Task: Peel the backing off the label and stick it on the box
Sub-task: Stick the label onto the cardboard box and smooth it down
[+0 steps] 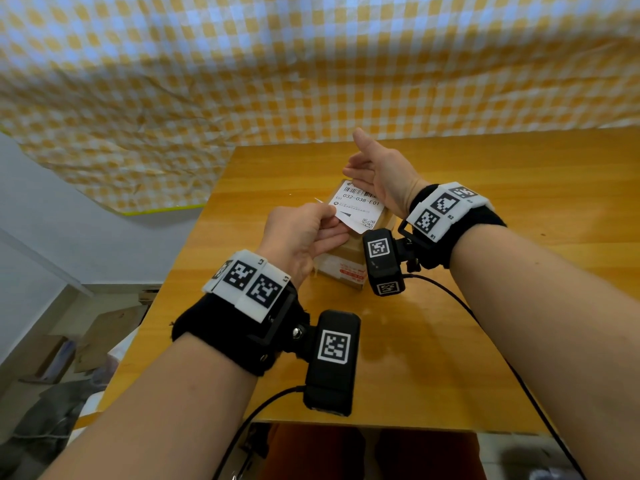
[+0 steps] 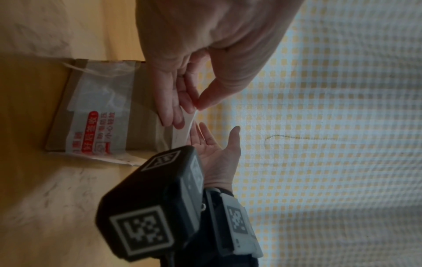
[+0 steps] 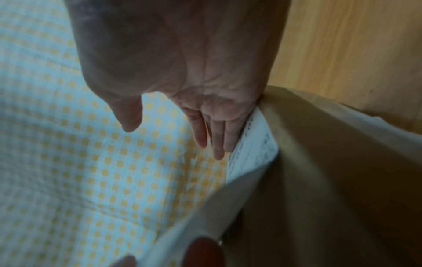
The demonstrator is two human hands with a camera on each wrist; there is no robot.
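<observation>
Nearest, on the wooden table (image 1: pixel 450 306), two forearms reach forward, each with a wrist camera strapped on. The left hand (image 1: pixel 304 233) pinches the near left corner of the label (image 1: pixel 358 207) between thumb and fingertips; the wrist view shows the thumb closed against the fingers on the paper's edge. A thin white sliver sticks out just left of that hand, perhaps the backing, though this cannot be told for sure.

The label hangs above the top of the cardboard box (image 1: pixel 341 265), which sits on the table between the two hands, taped over with printed packing tape. The label's printed face is up and it tilts, the near end lifted off the box.

Farther on, the right hand (image 1: pixel 377 174) lies with its fingers (image 3: pixel 217 137) straight and pressed together along the label's far right edge, thumb spread away and holding nothing.

The step in hand looks to be laying the label down. To do it well, the right hand's flat fingers should anchor the far edge first, then sweep toward the near end while the left hand keeps the paper taut and lowers it slowly, so no creases or bubbles get trapped.

Beyond the table hangs a yellow checked cloth (image 1: pixel 311 64).
</observation>
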